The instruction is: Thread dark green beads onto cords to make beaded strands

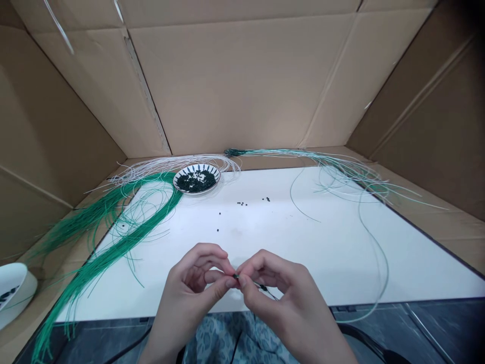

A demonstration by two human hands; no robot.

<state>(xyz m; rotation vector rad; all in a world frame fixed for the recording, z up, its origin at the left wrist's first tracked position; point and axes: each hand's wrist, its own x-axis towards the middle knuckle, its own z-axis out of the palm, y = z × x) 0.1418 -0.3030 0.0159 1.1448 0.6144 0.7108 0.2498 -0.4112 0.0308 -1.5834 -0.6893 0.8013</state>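
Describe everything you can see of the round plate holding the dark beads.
The plate is a small, round, shallow dish, glossy white like glazed ceramic, its rim patterned with dark leaf-like strokes. A heap of dark beads fills its centre. It lies flat near the far edge of the white board, with pale strands curving behind it and green strands running up against its left rim.
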